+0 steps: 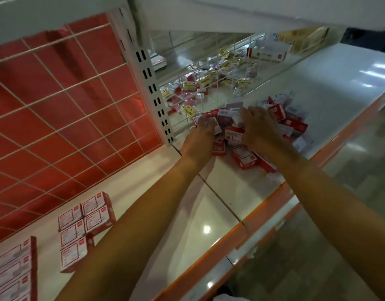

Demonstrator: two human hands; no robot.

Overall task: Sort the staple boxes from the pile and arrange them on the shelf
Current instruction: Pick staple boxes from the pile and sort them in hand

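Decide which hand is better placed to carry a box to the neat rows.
Left, probably: on the red-and-white cardboard box pile, the left hand rests nearer the neat box rows; the right hand sits farther.

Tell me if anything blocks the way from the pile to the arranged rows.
Nothing visible does. The left hand and right hand are on the pile; the shelf between it and the arranged rows is bare. The slotted upright stands behind that path.

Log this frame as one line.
phase: both hands at pile | left hand: on pile's left edge, grip unclear | right hand: on pile top, grip unclear | sorted boxes: rows on shelf, left
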